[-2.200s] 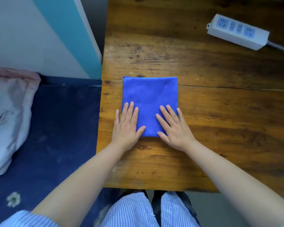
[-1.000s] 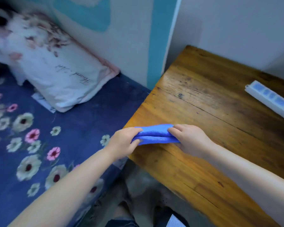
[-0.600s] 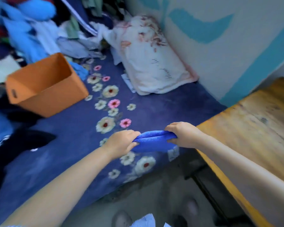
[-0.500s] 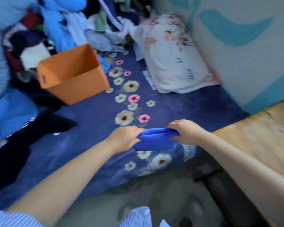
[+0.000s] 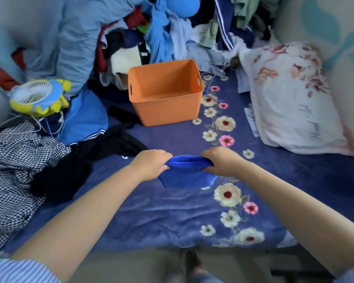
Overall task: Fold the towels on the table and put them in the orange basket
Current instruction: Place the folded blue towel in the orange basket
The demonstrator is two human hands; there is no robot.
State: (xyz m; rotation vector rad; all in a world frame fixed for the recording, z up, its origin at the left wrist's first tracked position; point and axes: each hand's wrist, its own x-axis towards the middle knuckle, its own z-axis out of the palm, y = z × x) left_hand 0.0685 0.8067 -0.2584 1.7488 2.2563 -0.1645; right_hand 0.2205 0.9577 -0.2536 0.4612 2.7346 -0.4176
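Note:
A folded blue towel (image 5: 187, 170) hangs between my two hands above the dark blue flowered bedspread (image 5: 172, 213). My left hand (image 5: 149, 164) grips its left end and my right hand (image 5: 221, 162) grips its right end, fingers curled round the fold. The orange basket (image 5: 166, 110) stands upright on the bed beyond the towel, a little to the left, with nothing visible inside it. The table is out of view.
A heap of clothes (image 5: 143, 27) lies behind and left of the basket. A small yellow and blue fan (image 5: 39, 97) sits at the left, above a checked garment (image 5: 10, 170). A flowered pillow (image 5: 290, 97) lies at the right by the wall.
Both hands lifted the folded towel off the table and carried it left over the bed. The view swung from the table round to the basket, which now stands straight ahead.

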